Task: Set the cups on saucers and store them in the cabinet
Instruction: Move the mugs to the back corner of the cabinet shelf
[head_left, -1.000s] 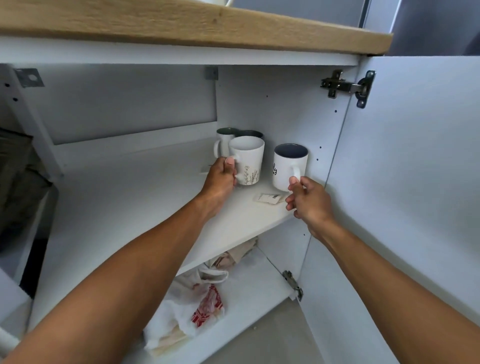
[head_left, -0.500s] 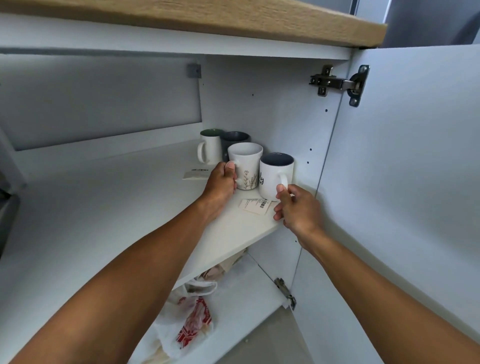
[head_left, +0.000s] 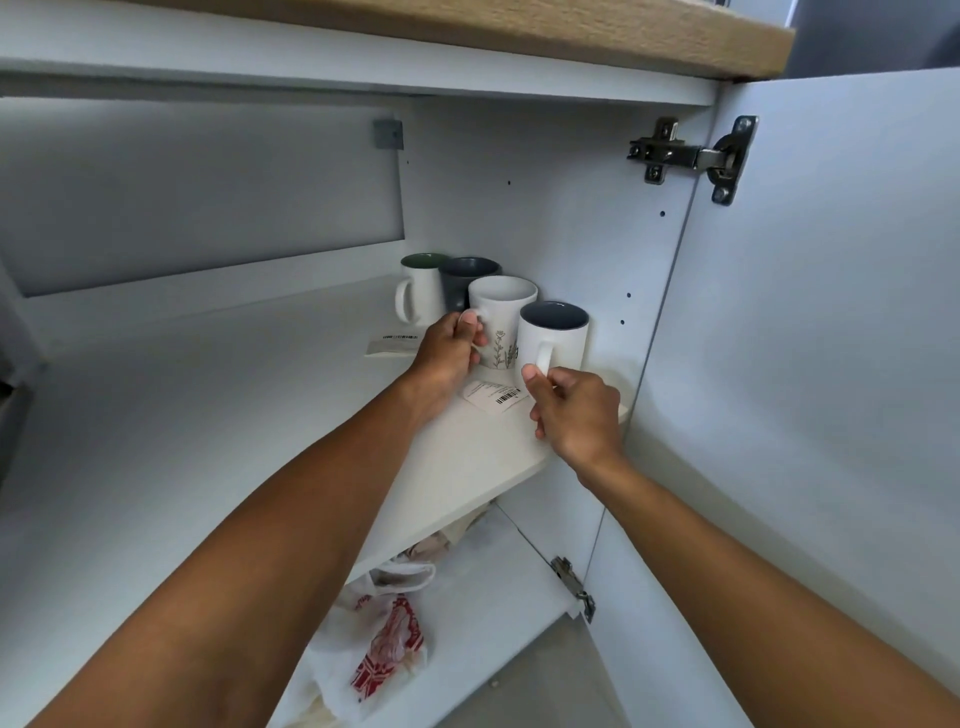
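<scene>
Head view looks into an open cabinet (head_left: 571, 218) where both arms reach onto the upper shelf (head_left: 260, 415). The left hand (head_left: 447, 358) is curled around the handle of a white mug with a flower drawing (head_left: 501, 322), fingers closed on it. The right hand (head_left: 574, 410) pinches the lower end of the handle of a white mug with a dark blue-grey inside (head_left: 553, 338), thumb on the near side.

These two mugs stand touching or nearly so, and just beyond the left hand sit a dark grey mug (head_left: 467, 278) and a white mug with a green inside (head_left: 421, 291). A sideways nudge of either held mug could knock its neighbour, and the right-hand mug stands near the cabinet's side wall, so a push outward could strike it. A barcode label (head_left: 493, 395) lies on the shelf between the two hands, partly under a mug base as far as I can tell, which could leave that mug rocking.

No saucers are visible under any mug. All four mugs look empty. On the lower shelf, below the wrists, lies a crumpled plastic bag with red print (head_left: 384, 644).
</scene>
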